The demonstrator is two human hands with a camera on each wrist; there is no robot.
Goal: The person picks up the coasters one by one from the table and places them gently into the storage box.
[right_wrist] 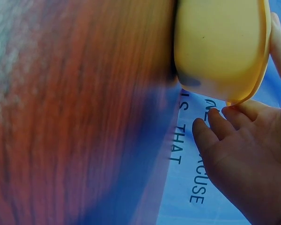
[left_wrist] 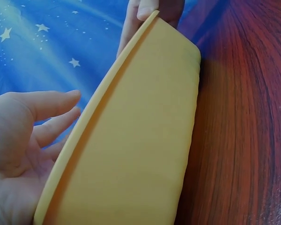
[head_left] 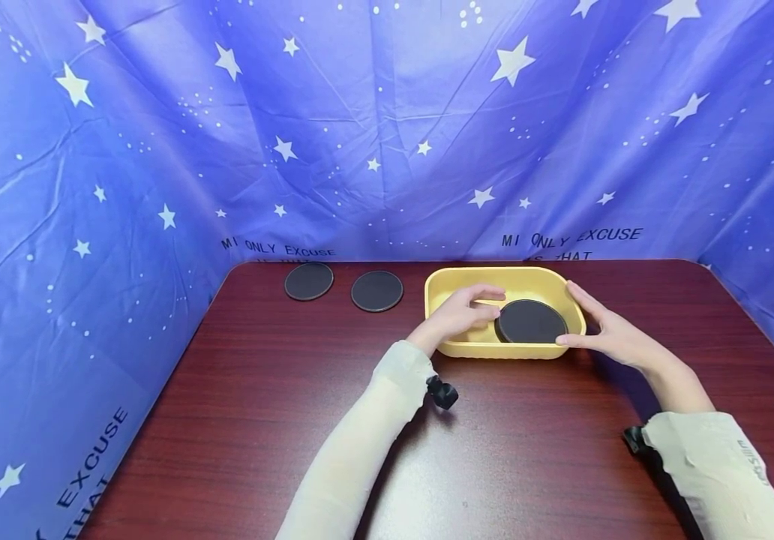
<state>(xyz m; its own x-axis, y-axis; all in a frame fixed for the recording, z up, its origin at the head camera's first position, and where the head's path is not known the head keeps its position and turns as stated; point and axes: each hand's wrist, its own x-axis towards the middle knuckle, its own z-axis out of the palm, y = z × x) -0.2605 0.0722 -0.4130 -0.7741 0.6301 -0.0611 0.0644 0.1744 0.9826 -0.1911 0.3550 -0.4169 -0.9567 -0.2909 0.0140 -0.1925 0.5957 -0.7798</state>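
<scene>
Toward the back right of the table stands a yellow oblong tub (head_left: 502, 350). Inside it, at the right end, lies a black round coaster (head_left: 532, 322). My left hand (head_left: 463, 310) reaches over the tub's near wall, fingers loosely bent and spread, fingertips right beside the coaster's left edge. In the left wrist view nothing shows between those fingers. At the tub's right end my right hand (head_left: 606, 330) grips the rim, thumb at the near corner and fingers round the far corner. Its outer fingers (right_wrist: 206, 133) spread free beneath the rim in the right wrist view.
Two more black round coasters, one farther left (head_left: 309, 282) and one nearer the tub (head_left: 376, 291), lie flat near the back edge of the dark red wooden table (head_left: 259, 420). A blue curtain (head_left: 360, 135) with white stars hangs behind the table and along its sides.
</scene>
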